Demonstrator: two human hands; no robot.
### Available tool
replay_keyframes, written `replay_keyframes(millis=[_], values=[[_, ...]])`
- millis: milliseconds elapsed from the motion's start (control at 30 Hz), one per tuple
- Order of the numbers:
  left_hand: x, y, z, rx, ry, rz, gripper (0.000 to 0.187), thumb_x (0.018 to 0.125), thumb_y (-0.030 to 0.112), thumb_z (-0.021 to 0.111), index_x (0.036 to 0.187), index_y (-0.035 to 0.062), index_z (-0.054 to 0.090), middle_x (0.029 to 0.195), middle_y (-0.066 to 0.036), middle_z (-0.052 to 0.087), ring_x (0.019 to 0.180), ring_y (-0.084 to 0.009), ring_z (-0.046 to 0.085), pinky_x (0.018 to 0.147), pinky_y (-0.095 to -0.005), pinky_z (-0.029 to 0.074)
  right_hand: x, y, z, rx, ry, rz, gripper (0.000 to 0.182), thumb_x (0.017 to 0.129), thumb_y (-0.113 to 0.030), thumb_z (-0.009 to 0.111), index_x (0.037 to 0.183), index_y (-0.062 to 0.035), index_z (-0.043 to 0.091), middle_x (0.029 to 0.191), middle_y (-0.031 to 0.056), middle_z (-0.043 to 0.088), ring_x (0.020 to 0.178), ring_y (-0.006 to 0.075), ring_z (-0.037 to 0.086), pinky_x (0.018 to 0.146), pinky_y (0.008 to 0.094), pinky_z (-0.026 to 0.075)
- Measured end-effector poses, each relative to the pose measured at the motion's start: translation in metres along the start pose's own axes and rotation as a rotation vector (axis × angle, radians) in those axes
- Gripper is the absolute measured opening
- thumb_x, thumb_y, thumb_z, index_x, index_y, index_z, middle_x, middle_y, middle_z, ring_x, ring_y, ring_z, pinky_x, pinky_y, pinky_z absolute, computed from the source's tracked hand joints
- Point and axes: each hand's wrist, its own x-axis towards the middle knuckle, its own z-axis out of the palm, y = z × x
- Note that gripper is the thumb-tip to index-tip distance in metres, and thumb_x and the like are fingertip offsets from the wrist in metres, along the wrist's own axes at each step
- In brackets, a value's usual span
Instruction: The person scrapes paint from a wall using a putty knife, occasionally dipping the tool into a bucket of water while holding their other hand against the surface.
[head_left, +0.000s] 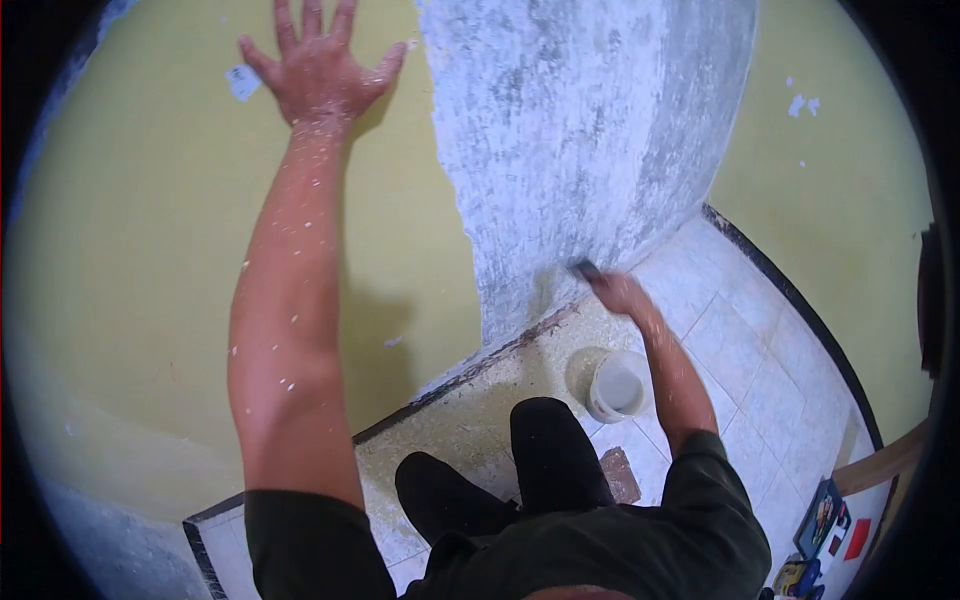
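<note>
My left hand (325, 75) lies flat against the yellow-green painted wall (390, 200), fingers spread, holding nothing. Pale flakes stick to the hand and forearm. Low by the base of the bare grey-white wall patch (560, 130), my right hand (622, 294) grips a dark scraper (584, 270). Motion blurs the tool, so its blade is not clear, nor whether it touches the wall. The patch has a ragged left edge against the paint.
A white bucket (617, 386) with whitish contents stands on the tiles near my right forearm. Flakes cover the floor (470, 400) along the wall. Beside my knee lies a reddish-brown piece (620, 475). Several items, including a red one (857, 539), sit at lower right.
</note>
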Motion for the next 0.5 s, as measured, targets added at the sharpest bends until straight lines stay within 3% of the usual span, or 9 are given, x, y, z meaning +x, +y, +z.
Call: replay_keyframes(millis=[33,100,167,233,300,367,433,467,500], values=[[0.000,0.001,0.002,0.031,0.008,-0.018,0.089,0.069,0.054,0.069,0.147,0.0209,0.042,0.163,-0.008,0.020,0.151,-0.0287,0.007,0.118,-0.0615,-0.004,-0.040,0.031,0.029,-0.014,-0.099,0.147,0.043,0.099,-0.037,0.035,0.131,-0.0171,0.057,0.113,0.0246,0.065,0.106,0.0431,0.061,0.091,0.0492,0.049],[0.002,-0.001,0.016,0.044,0.030,-0.008,0.092,0.066,0.055,0.071,0.147,0.0207,0.042,0.163,-0.009,0.020,0.151,-0.0296,0.008,0.118,-0.0618,-0.003,-0.126,0.099,0.102,0.042,-0.148,0.277,0.045,0.095,-0.040,0.041,0.124,-0.0123,0.061,0.105,0.0224,0.069,0.099,0.0397,0.066,0.086,0.0488,0.052],[0.003,0.004,0.015,0.117,0.001,-0.029,0.096,0.064,0.056,0.072,0.148,0.0209,0.040,0.163,-0.009,0.018,0.151,-0.0305,0.008,0.118,-0.0623,-0.002,-0.183,0.114,0.118,0.195,-0.583,0.667,0.042,0.083,-0.028,0.058,0.116,-0.0035,0.065,0.094,0.0216,0.071,0.090,0.0343,0.069,0.080,0.0439,0.055],[0.004,0.002,0.032,0.222,0.011,-0.018,0.100,0.062,0.057,0.073,0.149,0.0209,0.038,0.163,-0.009,0.017,0.151,-0.0314,0.008,0.117,-0.0632,-0.001,-0.218,0.137,0.154,0.314,-0.471,0.791,0.041,0.080,-0.027,0.061,0.117,-0.0098,0.066,0.112,0.0210,0.068,0.104,0.0338,0.067,0.091,0.0438,0.053],[0.003,0.001,0.039,0.352,0.124,0.024,0.104,0.061,0.057,0.073,0.150,0.0202,0.035,0.164,-0.008,0.015,0.151,-0.0317,0.007,0.117,-0.0637,-0.001,-0.216,0.138,0.160,0.223,-0.387,0.779,0.042,0.078,-0.026,0.062,0.115,-0.0075,0.067,0.111,0.0230,0.068,0.104,0.0354,0.067,0.092,0.0437,0.052],[0.001,0.009,0.036,0.340,0.068,-0.003,0.101,0.065,0.060,0.070,0.151,0.0229,0.033,0.164,-0.007,0.013,0.151,-0.0311,0.005,0.116,-0.0640,-0.002,-0.206,0.146,0.176,0.143,-0.289,0.742,0.042,0.077,-0.026,0.064,0.113,-0.0052,0.067,0.109,0.0250,0.068,0.104,0.0369,0.066,0.093,0.0436,0.052],[0.004,0.005,0.036,0.343,0.034,-0.033,0.098,0.069,0.062,0.067,0.152,0.0256,0.031,0.164,-0.007,0.012,0.151,-0.0305,0.004,0.116,-0.0644,-0.002,-0.193,0.177,0.224,-0.166,-0.223,0.506,0.044,0.078,-0.021,0.057,0.116,0.0011,0.060,0.082,0.0183,0.072,0.071,0.0339,0.071,0.075,0.0433,0.058],[0.006,-0.009,0.048,0.261,0.154,0.095,0.096,0.070,0.073,0.063,0.151,0.0301,0.033,0.163,-0.007,0.016,0.149,-0.0337,0.010,0.110,-0.0717,0.004,-0.177,0.179,0.222,0.084,-0.458,0.688,0.040,0.075,-0.025,0.065,0.108,-0.0030,0.069,0.110,0.0247,0.068,0.104,0.0387,0.067,0.091,0.0451,0.054],[0.008,-0.020,0.055,0.181,0.275,0.227,0.095,0.070,0.083,0.058,0.149,0.0346,0.036,0.161,-0.007,0.021,0.147,-0.0369,0.016,0.103,-0.0790,0.010,-0.175,0.197,0.247,0.039,-0.546,0.582,0.037,0.075,-0.026,0.064,0.105,-0.0042,0.071,0.110,0.0229,0.069,0.102,0.0379,0.067,0.089,0.0450,0.055]])
